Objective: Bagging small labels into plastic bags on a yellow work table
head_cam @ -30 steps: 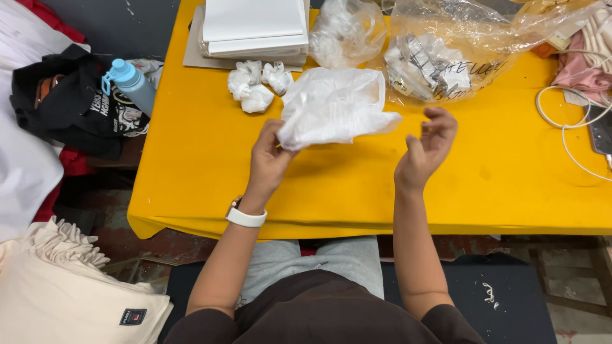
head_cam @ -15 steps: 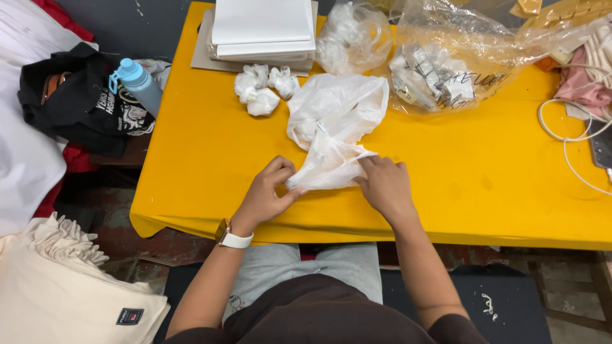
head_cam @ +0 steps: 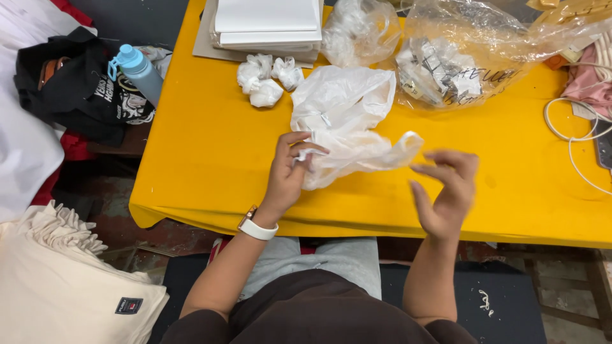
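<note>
A: Where is the thin white plastic bag [head_cam: 347, 127]?

B: On the yellow table [head_cam: 210, 159], crumpled, roughly midway along it, with its lower end near the front edge. The left hand [head_cam: 287, 175] has its fingers curled onto the bag's lower left part, thumb and forefinger pinching a fold.

A: And the right hand [head_cam: 446, 191]?

B: Raised just right of the bag's tail, over the front edge. Its fingers are spread and loosely bent, holding nothing, apart from the plastic. It is blurred.

A: What lies behind the bag?

B: 3 small white crumpled wads [head_cam: 266, 78] toward the back left, touching one another. Behind them, at the back edge, a stack of flat white boxes [head_cam: 268, 22]. To the right of those, a small clear bag [head_cam: 358, 28], then a large clear bag with small white packets inside [head_cam: 459, 57].

A: Anything at the table's right end?

B: A white cable [head_cam: 567, 137] looped there, beside pink cloth [head_cam: 593, 83].

A: Off the left edge?

B: A blue bottle [head_cam: 139, 71] leaning on a black bag [head_cam: 76, 89], and folded cream cloth [head_cam: 57, 286] lower down.
</note>
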